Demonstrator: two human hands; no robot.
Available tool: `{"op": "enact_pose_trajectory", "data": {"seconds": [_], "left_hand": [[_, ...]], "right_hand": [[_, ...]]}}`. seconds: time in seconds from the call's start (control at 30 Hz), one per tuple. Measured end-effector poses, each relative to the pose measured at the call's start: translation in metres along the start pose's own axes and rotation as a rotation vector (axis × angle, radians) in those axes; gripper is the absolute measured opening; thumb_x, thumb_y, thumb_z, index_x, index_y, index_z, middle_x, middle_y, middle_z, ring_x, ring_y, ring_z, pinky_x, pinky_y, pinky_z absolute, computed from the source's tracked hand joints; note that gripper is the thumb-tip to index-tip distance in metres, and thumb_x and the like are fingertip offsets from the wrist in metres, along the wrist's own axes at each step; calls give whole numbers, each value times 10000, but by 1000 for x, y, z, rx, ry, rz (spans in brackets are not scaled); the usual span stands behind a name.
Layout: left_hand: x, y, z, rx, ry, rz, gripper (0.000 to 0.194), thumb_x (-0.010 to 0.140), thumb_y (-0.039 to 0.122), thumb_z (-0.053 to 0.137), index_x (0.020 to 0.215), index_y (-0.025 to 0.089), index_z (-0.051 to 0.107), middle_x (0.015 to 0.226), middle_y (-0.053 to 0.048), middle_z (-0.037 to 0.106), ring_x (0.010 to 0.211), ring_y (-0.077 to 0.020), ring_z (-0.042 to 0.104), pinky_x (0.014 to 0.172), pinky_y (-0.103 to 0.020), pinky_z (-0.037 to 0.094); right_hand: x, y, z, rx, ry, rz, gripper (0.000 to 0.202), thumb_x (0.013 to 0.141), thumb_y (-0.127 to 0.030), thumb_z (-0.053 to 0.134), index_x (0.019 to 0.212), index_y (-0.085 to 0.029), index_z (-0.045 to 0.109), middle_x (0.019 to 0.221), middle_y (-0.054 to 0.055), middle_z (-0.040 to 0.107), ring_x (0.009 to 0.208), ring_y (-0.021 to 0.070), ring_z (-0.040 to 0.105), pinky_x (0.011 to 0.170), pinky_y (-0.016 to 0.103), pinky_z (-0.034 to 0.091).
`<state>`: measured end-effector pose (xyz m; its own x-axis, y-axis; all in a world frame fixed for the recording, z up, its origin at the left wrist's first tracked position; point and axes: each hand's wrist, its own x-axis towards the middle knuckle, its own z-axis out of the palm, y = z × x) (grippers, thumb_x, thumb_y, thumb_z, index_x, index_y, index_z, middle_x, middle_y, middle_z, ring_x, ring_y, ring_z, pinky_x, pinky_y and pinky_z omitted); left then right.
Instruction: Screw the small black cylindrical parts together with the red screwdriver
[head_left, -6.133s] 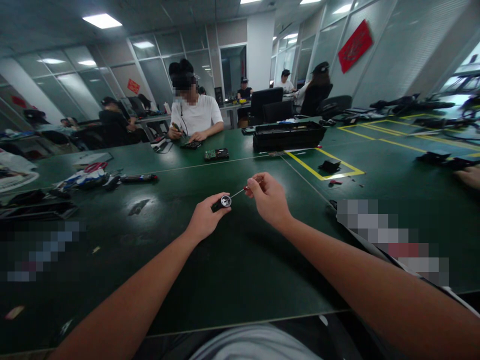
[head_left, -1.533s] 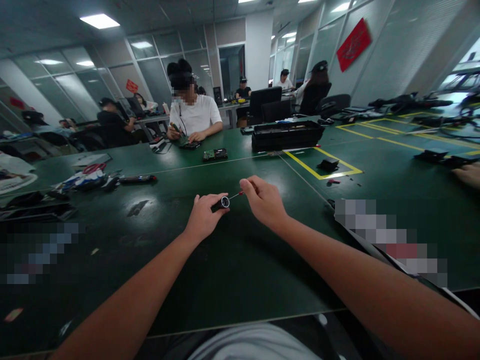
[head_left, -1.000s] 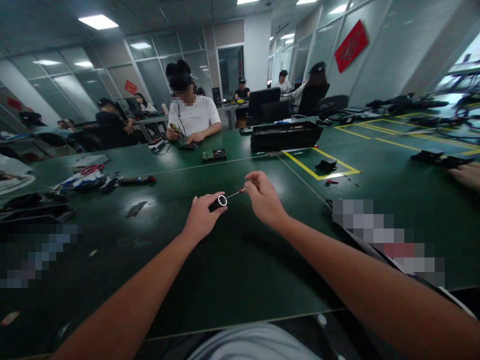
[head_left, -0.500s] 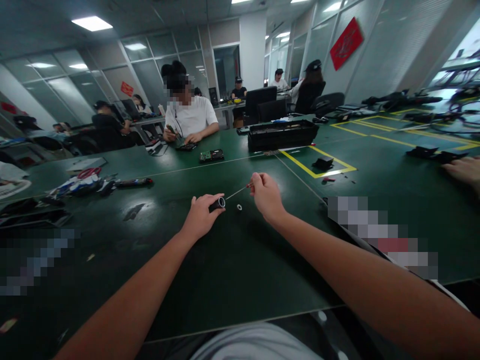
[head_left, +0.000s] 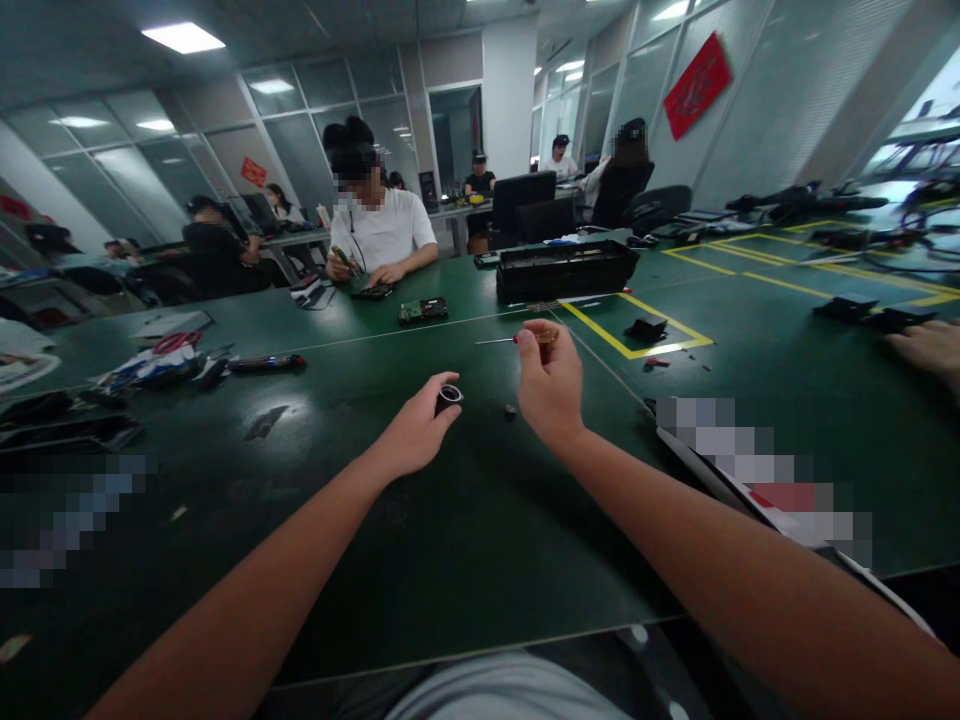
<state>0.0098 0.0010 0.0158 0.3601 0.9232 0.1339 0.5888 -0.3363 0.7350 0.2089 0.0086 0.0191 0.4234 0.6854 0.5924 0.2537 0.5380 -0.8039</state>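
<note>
My left hand (head_left: 416, 430) is closed around a short black cylinder with a pale ring-shaped rim (head_left: 449, 396); its open end faces up and toward me. To the right, my right hand (head_left: 551, 385) grips a thin screwdriver (head_left: 541, 339). Its handle looks amber with a red collar, and the slim metal shaft points left, apart from the cylinder. Between the hands, nearer the right one, a small dark and pale part (head_left: 510, 411) lies on the green tabletop (head_left: 450, 560). What that part is, I cannot make out.
Beyond my hands sit a green circuit board unit (head_left: 423, 311) and a long black box (head_left: 566, 270). A person in a white shirt (head_left: 386, 230) works opposite. Tools and a pile of items (head_left: 169, 360) lie left. Another person's hand (head_left: 926, 345) rests at the right edge.
My right hand has drawn the screwdriver away from the cylinder, up and right. In my left hand the cylinder's opening has tipped upward. The small part has shifted right across the table.
</note>
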Motion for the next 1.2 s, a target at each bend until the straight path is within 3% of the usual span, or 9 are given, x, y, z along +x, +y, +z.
{"op": "enact_pose_trajectory", "data": {"seconds": [0.1,0.23,0.3,0.43,0.67,0.93,1.2], "left_hand": [[6,13,6,55,-84,-73,479,922,358,620,1368,220,514,1153,-80,662,1000,-236,636,877,-377,499],[20,27,20,223,-148,-23,325,873,439,715,1098,209,676,1027,-66,695,932,-244,650,797,-356,495],[28,29,28,317,-178,0,284,904,403,686,1110,208,697,1044,-78,707,945,-253,657,805,-361,496],[47,29,44,487,-198,39,436,923,370,653,1338,242,624,1185,-108,687,1027,-287,653,818,-373,503],[63,25,58,502,-268,60,233,920,352,641,1077,211,741,999,-96,707,877,-252,658,741,-337,483],[52,9,30,208,-181,-17,210,901,359,684,1017,187,713,992,-73,716,861,-213,657,771,-318,473],[20,-13,-19,-235,-67,-187,363,847,431,692,1129,207,733,980,-65,684,674,-130,547,604,-258,401]], "right_hand": [[0,0,-1,-12,9,-44,179,966,-383,558,1030,-225,611,877,23,658,817,184,611,770,360,480],[0,3,-1,-27,3,-62,170,973,-379,552,1032,-231,608,881,22,665,830,187,623,778,362,486],[0,4,-1,-25,-3,-69,169,976,-380,549,1035,-233,606,891,23,670,836,188,628,782,363,489],[-1,5,-1,-18,-11,-75,166,977,-375,548,1040,-233,606,896,24,669,843,189,632,787,363,488],[-2,6,-1,-17,-13,-58,159,976,-369,543,1032,-236,608,876,21,666,804,186,619,759,358,484],[-2,7,0,-37,-21,-57,163,973,-376,540,1032,-239,604,862,19,662,782,186,610,740,356,483],[-6,6,1,-22,-89,-29,167,978,-366,544,1049,-229,609,885,25,675,776,180,612,722,345,485]]}}
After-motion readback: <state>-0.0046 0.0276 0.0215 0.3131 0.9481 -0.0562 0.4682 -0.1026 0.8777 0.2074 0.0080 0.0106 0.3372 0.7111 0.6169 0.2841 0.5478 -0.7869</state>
